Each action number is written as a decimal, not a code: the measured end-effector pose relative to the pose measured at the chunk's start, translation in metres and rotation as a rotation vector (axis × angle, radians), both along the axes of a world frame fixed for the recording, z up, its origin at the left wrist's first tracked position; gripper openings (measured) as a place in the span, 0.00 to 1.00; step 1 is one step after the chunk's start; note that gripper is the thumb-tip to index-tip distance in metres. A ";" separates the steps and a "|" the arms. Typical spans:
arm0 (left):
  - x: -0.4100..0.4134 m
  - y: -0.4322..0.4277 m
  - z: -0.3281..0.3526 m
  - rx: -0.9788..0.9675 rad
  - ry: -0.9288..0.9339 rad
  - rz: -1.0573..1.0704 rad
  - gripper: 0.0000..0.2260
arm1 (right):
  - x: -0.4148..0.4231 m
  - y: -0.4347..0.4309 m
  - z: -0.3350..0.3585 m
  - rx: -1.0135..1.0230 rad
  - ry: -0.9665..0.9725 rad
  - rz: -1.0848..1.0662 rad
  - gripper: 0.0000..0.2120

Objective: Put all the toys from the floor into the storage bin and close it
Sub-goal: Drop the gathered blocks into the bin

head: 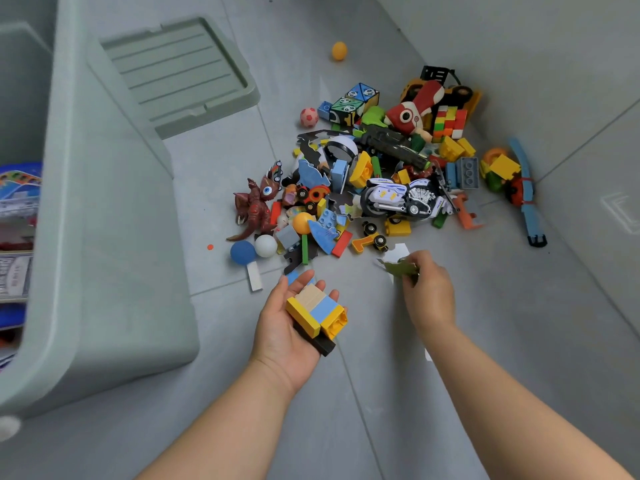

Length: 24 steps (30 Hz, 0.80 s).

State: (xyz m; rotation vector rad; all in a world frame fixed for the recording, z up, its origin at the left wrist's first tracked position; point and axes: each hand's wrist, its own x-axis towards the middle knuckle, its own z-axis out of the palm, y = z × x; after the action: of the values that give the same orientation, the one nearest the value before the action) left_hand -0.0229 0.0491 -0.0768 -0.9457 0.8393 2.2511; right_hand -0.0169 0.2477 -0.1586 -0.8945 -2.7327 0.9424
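A heap of toys [374,174] lies on the grey floor: bricks, balls, a red dinosaur [254,206], a white police motorbike [401,197], puzzle pieces. My left hand [287,327] lies palm up below the heap, carrying several blocks [317,315], yellow, blue, wooden and black. My right hand [427,289], to its right, pinches a green flat puzzle piece [400,268] just above the floor beside a white piece [398,252]. The grey-green storage bin [104,237] stands open at the left with boxes and toys inside.
The bin's lid [180,71] lies flat on the floor behind the bin. An orange ball [339,50] sits apart at the back, and a pink ball [309,117] at the heap's left edge. A blue strap toy [528,195] lies at the right by the wall.
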 end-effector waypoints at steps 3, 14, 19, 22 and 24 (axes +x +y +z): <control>0.000 -0.001 0.001 -0.003 -0.006 0.011 0.15 | 0.001 0.009 -0.003 -0.052 0.008 -0.055 0.11; -0.008 0.008 0.033 0.060 0.021 0.082 0.17 | 0.008 -0.017 0.020 -0.259 -0.047 -0.147 0.14; -0.028 -0.006 0.110 0.070 0.204 0.181 0.17 | 0.017 -0.071 0.178 -0.953 0.500 -0.072 0.12; -0.031 -0.038 0.159 0.010 0.325 0.236 0.19 | 0.010 -0.130 0.251 -1.070 0.534 0.360 0.11; -0.026 -0.069 0.182 -0.058 0.393 0.273 0.20 | -0.002 -0.175 0.270 -0.930 0.447 0.577 0.13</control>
State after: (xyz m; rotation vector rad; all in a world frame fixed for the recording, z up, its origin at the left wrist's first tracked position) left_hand -0.0485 -0.0195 0.1049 -0.6838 0.9957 2.7168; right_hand -0.0188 0.0724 0.1114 0.1254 -2.1058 2.2627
